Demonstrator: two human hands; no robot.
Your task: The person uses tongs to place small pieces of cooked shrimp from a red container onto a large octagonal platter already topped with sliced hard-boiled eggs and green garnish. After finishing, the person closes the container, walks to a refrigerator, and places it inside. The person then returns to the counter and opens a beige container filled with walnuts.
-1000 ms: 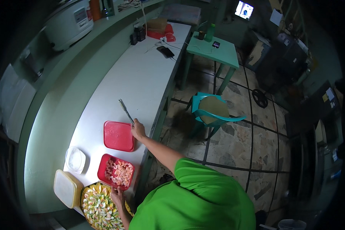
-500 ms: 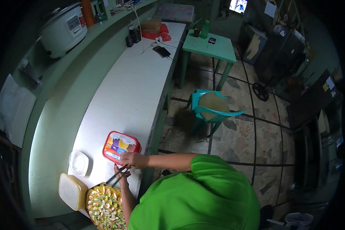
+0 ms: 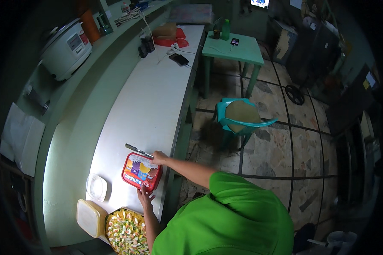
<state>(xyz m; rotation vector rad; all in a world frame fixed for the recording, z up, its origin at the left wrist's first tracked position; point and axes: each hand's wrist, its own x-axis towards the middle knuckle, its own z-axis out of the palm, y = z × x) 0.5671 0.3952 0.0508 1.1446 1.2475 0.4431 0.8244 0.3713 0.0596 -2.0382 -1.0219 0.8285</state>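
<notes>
My right hand (image 3: 159, 158) is closed around a pair of metal tongs (image 3: 136, 149), whose ridged end points left over the counter. It is at the far right corner of a red-rimmed plastic tub (image 3: 141, 170) with a colourful printed lid. My left hand (image 3: 146, 199) is at the tub's near edge, fingers apart, holding nothing; whether its fingertips touch the tub I cannot tell. Left of my left forearm sits a tray of yellow noodles (image 3: 125, 231) topped with sliced egg and green bits, partly cut off by the lower edge.
A clear plastic container (image 3: 97, 188) and a yellowish lidded box (image 3: 90, 217) stand at the left on the white counter (image 3: 144, 97). A phone (image 3: 178, 59) and cables lie farther along. Right of the counter are a green chair (image 3: 242, 117) and a small green table (image 3: 238, 46).
My right hand has moved with the tongs from the tub's near side to its far right corner. The tongs now point left. My left hand has come to the tub's near edge.
</notes>
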